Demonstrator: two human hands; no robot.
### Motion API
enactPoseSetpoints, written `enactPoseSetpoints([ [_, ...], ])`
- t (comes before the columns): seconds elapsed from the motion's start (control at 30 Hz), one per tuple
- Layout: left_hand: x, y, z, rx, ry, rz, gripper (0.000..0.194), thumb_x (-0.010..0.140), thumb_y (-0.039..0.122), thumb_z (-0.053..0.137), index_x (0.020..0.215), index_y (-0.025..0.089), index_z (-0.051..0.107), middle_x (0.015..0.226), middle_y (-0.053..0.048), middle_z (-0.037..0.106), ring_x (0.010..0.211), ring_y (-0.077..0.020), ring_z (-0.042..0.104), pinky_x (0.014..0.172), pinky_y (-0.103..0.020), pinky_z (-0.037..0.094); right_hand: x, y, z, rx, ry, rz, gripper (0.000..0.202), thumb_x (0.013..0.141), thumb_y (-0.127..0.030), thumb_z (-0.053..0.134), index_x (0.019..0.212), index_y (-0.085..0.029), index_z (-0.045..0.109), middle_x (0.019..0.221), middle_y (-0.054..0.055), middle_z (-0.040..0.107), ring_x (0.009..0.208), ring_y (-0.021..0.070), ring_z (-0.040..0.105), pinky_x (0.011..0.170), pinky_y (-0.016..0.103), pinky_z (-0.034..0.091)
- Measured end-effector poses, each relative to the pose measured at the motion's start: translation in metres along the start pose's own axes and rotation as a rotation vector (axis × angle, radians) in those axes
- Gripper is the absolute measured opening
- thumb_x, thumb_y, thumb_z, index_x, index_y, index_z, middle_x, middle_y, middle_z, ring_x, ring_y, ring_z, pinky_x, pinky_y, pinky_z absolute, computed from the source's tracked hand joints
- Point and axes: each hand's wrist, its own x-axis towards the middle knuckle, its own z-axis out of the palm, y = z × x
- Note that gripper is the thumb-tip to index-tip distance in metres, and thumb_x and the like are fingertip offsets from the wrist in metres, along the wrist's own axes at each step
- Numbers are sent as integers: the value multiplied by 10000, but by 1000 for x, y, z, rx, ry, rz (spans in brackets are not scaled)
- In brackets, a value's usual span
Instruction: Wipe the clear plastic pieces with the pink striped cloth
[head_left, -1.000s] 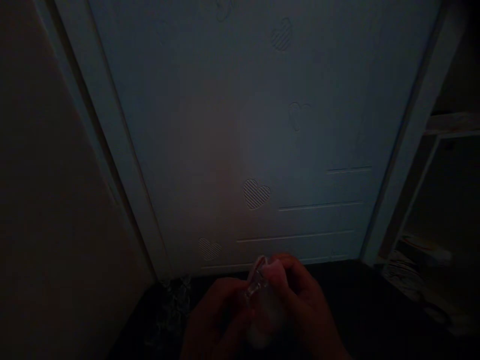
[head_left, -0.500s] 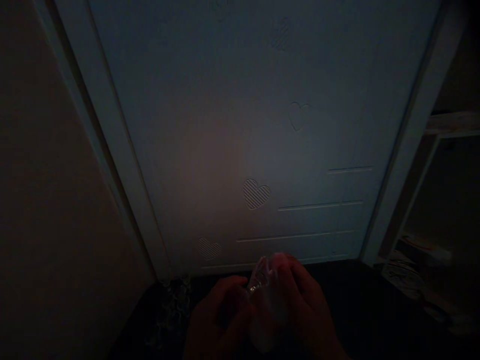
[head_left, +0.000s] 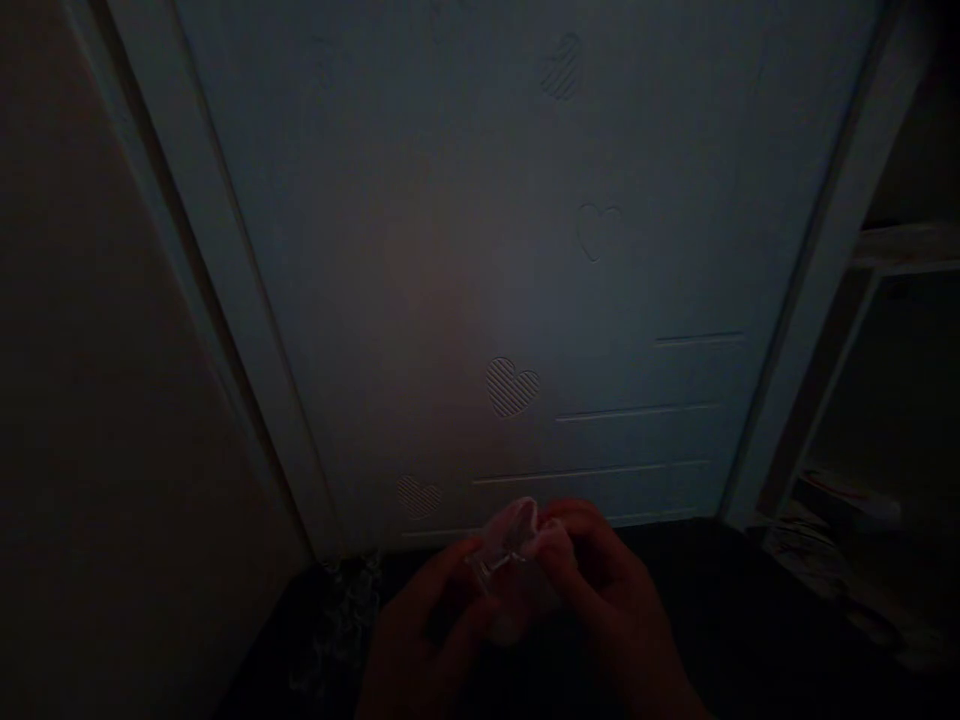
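Low in the dim view, my left hand (head_left: 420,630) and my right hand (head_left: 619,610) meet around a see-through, pinkish plastic-like thing (head_left: 506,555). It looks thin and crinkled and glints along its edges; the dark hides its exact kind. The fingers of my left hand are curled against its left side. Thumb and fingers of my right hand pinch its upper right part. A paler, rounded portion shows faintly below, between the hands.
A pale panel (head_left: 420,250) with engraved hearts and lines stands upright ahead, framed by trim. A dark surface (head_left: 690,580) lies at its foot, bearing a light squiggly pattern (head_left: 345,610) at left. Shelving with blurred items (head_left: 847,500) is at right, a wall (head_left: 135,450) at left.
The upper part of the see-through thing has shifted left and spread between the hands. My right hand's fingers have moved slightly left and curled more; the pale lower portion has risen.
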Motion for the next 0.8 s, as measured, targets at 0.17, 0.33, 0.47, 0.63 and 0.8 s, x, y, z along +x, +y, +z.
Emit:
enactPoseSetpoints([
  [0.17, -2, 0, -1, 28, -12, 14, 398, 787, 394, 632, 1143, 219, 661, 1127, -51, 727, 988, -217, 680, 890, -303, 519, -3, 2, -1, 72, -27, 31, 46, 780, -274, 708, 803, -307, 687, 912, -27, 622, 833, 125, 630, 729, 174, 506],
  [0.33, -2, 2, 1, 41, 17, 65, 361, 793, 379, 630, 1118, 230, 676, 1097, -48, 738, 970, -217, 686, 869, -305, 534, -4, -1, 0, 86, -29, 8, 52, 842, -301, 639, 812, -305, 681, 899, -19, 625, 834, 137, 618, 735, 189, 506],
  [0.47, -2, 3, 2, 48, 42, 70, 343, 796, 358, 634, 1108, 224, 682, 1084, -54, 742, 962, -223, 690, 837, -304, 547, -2, -2, -1, 73, -19, 0, 198, 889, -352, 569, 740, -281, 678, 897, -6, 626, 872, 156, 604, 786, 216, 491],
  [0.63, 0, 4, 2, 70, 37, 116, 325, 782, 317, 654, 1092, 221, 686, 1051, -41, 751, 919, -204, 697, 815, -276, 544, -2, 0, -1, 37, -2, -8, 220, 887, -356, 573, 710, -271, 672, 877, -3, 625, 859, 159, 604, 767, 222, 489],
  [0.8, -1, 4, 2, 57, 18, 120, 313, 799, 317, 639, 1103, 253, 678, 1070, -27, 745, 912, -190, 697, 796, -255, 542, -2, -1, 0, 28, 1, 12, 155, 829, -346, 647, 703, -259, 673, 847, -3, 619, 804, 154, 619, 706, 217, 500],
])
